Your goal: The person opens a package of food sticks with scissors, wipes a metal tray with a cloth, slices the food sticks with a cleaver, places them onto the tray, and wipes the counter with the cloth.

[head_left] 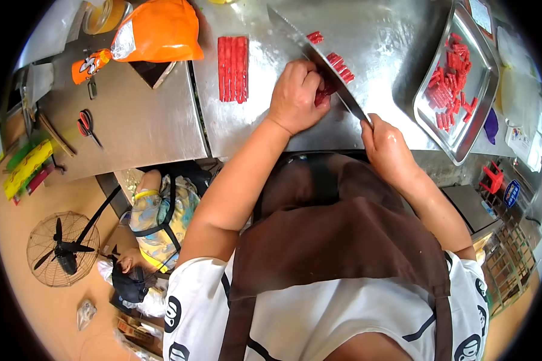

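Gripping the knife in our closed right hand, we hold its blade slanted beside our left hand, which is curled around red strips on the metal tabletop. Cut pieces lie across the blade, long sticks lie to the left, and the tray at right holds more chunks.

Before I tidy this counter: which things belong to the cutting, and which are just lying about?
Cutting: knife in the right hand; red pieces near the left hand; longer red strips; metal tray.

Apparently lying about: scissors; orange bag.
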Motion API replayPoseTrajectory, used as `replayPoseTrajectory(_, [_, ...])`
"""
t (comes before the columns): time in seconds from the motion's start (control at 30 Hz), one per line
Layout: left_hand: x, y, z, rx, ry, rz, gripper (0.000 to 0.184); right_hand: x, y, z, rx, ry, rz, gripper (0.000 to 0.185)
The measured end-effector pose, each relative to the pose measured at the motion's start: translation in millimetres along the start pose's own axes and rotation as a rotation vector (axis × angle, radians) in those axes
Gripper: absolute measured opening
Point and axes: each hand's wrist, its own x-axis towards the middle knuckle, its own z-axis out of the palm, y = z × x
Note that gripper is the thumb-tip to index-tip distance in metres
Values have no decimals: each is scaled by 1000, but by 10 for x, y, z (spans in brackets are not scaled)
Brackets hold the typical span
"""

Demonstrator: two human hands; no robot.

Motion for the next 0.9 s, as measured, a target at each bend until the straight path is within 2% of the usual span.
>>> replayPoseTrajectory(0.13, [-2,35,-13,8,-17,-21,26,233,-85,65,-38,55,-31,21])
replayPoseTrajectory(0.2, [-83,125,100,-66,-41,68,29,419,-159,65,4,51,-31,23])
replayPoseTrajectory(0.37, [42,79,37,15,-42,-35,32,253,8,-53,-52,48,-11,23])
replayPoseTrajectory(0.47, [115,32,19,82,-21,53,33,218,81,-89,-10,90,-7,24])
replayPoseTrajectory(0.53, [115,35,-16,93,-23,57,39,185,16,-185,132,65,39,25])
replayPoseTrajectory(0.63, [72,28,-134,44,-30,75,43,41,15,-238,46,127,-32,21])
replayPoseTrajectory(0.67, [43,10,-192,-23,32,55,44,-26,-3,-266,28,167,-68,21])
replayPoseTrajectory(0.73, [-21,6,-292,-89,95,38,44,-167,-61,-322,0,142,-61,20])
replayPoseTrajectory(0.8, [-136,45,-383,-111,163,-97,45,-287,-97,-315,16,121,-54,21])
replayPoseTrajectory(0.9, [-220,39,-369,-28,62,-18,45,-365,-87,-243,-10,51,-30,20])
